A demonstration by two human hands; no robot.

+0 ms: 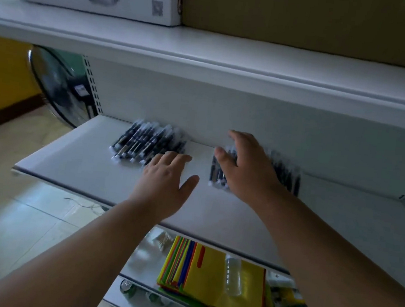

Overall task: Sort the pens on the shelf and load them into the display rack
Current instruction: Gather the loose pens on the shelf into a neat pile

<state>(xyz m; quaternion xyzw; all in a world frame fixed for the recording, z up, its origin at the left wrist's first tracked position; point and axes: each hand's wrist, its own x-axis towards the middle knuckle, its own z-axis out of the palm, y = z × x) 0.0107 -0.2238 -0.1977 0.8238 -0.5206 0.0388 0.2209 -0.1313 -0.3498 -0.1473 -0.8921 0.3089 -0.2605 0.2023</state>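
While both hands (209,169) hover open, pens (145,142) lie beneath.

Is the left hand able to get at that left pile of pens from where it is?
Probably yes. The left hand lies open at the near edge of the left pile of pens on the shelf, with nothing between them; the right hand is over the other pile.

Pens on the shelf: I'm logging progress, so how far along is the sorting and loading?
Done: pens lie in a left pile and a right pile. In hand: nothing gripped; left hand and right hand reach over them, fingers spread. Left: loading; no display rack in view.
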